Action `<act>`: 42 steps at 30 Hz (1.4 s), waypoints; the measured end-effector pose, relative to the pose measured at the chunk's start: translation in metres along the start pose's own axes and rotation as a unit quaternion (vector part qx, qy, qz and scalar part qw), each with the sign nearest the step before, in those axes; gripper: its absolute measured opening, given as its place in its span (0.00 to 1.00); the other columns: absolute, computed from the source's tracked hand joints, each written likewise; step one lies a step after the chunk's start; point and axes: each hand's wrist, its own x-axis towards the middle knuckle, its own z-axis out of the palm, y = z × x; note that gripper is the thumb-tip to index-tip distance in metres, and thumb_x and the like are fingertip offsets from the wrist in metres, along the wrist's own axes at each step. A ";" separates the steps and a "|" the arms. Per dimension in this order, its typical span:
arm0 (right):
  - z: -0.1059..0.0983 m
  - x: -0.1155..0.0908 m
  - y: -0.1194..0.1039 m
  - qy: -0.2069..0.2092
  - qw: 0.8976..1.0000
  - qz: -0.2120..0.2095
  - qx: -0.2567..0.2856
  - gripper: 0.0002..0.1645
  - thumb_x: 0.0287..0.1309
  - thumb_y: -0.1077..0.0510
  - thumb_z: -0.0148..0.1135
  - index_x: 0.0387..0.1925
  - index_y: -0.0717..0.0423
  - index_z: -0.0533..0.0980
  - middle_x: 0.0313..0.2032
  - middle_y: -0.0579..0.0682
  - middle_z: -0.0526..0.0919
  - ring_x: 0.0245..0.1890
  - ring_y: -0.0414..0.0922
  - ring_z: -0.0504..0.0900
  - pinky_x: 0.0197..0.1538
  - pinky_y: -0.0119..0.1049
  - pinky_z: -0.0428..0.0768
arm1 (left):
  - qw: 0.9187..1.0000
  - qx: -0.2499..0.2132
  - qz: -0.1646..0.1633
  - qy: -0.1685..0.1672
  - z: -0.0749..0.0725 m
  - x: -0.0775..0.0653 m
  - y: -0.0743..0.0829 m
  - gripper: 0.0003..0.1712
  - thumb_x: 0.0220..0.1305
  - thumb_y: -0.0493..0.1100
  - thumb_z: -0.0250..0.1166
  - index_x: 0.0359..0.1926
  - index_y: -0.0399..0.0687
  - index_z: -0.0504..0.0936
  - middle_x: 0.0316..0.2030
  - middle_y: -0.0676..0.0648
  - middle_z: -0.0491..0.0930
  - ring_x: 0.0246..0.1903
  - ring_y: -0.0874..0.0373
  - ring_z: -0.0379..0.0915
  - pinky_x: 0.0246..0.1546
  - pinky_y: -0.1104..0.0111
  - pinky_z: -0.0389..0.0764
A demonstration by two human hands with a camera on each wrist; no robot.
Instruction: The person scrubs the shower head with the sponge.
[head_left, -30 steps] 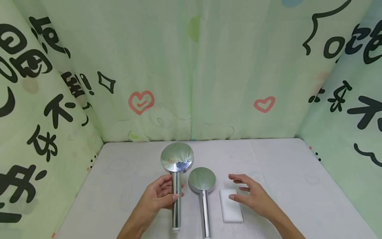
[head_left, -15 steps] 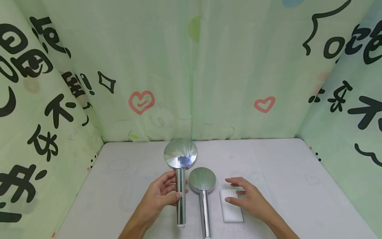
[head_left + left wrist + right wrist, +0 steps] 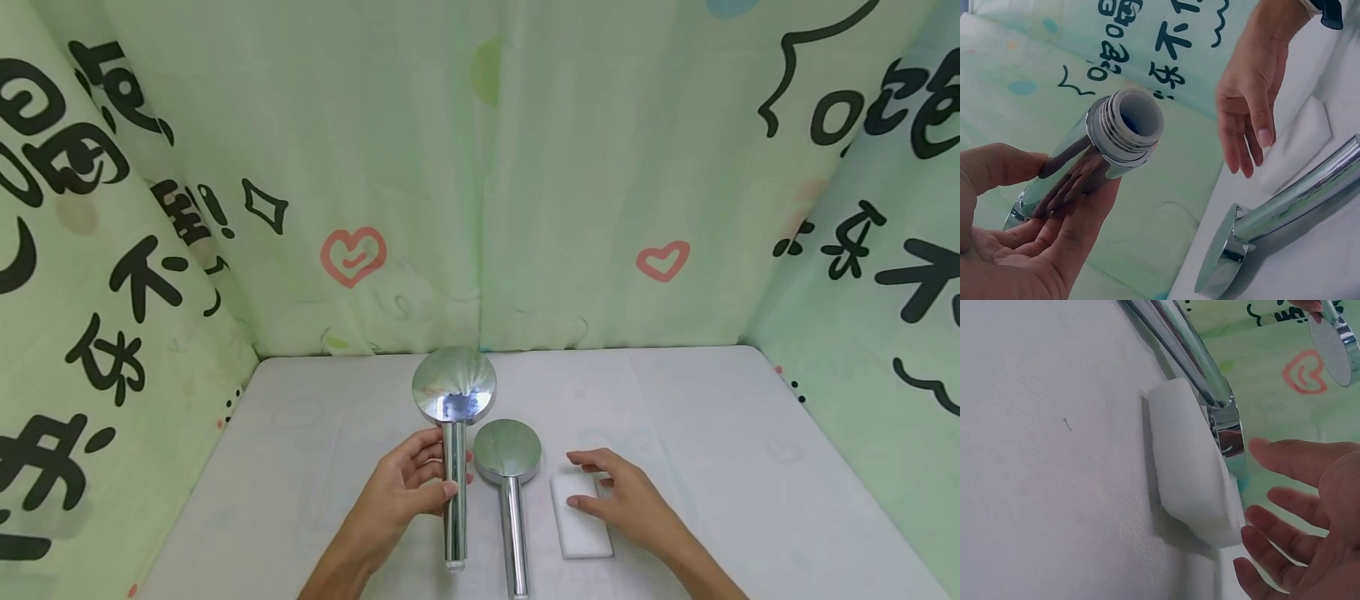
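My left hand [image 3: 408, 487] holds a chrome shower head [image 3: 454, 385] by its handle, thumb on one side and fingers behind, lifted above the table. The threaded white end [image 3: 1135, 119] of that handle shows in the left wrist view. A second, smaller chrome shower head [image 3: 507, 450] lies face down on the table to its right. Beside it is a white sponge block [image 3: 583, 525]. Over the sponge hovers my right hand [image 3: 633, 504], fingers loosely bent and thumb apart, with nothing between them. In the right wrist view the sponge [image 3: 1188, 462] lies just beyond the fingertips.
A white cloth covers the table [image 3: 315, 467]. Pale green curtains [image 3: 480, 183] with black writing and red hearts hang behind it and on both sides. A dark band [image 3: 1330, 14] is on the right wrist.
The left hand has moved the held shower head slightly right and away from me, then stayed still. My right hand has shifted a little left over the sponge.
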 end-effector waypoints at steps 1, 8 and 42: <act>0.001 0.000 0.000 0.001 1.000 0.005 -0.001 0.34 0.52 0.52 0.79 0.60 0.55 0.78 0.57 0.47 0.82 0.57 0.51 0.79 0.56 0.46 0.81 | 1.000 0.000 0.000 -0.001 0.000 0.000 0.000 0.41 0.62 0.31 0.68 0.73 0.34 0.60 0.61 0.33 0.75 0.53 0.50 0.81 0.40 0.65 0.85; 0.009 0.001 0.001 -0.004 0.999 0.046 -0.022 0.40 0.44 0.50 0.83 0.60 0.52 0.78 0.58 0.48 0.79 0.53 0.49 0.80 0.48 0.37 0.84 | 1.000 0.009 -0.007 0.005 -0.001 0.001 0.000 0.41 0.63 0.32 0.68 0.73 0.36 0.60 0.62 0.35 0.75 0.53 0.51 0.80 0.41 0.66 0.84; 0.027 -0.015 -0.002 0.019 0.982 -0.071 -0.173 0.61 0.34 0.53 0.85 0.72 0.53 0.65 0.70 0.53 0.66 0.66 0.51 0.72 0.59 0.49 0.80 | 1.000 0.010 0.000 0.004 -0.001 0.003 0.001 0.40 0.63 0.32 0.68 0.73 0.35 0.60 0.62 0.32 0.74 0.53 0.50 0.80 0.40 0.66 0.84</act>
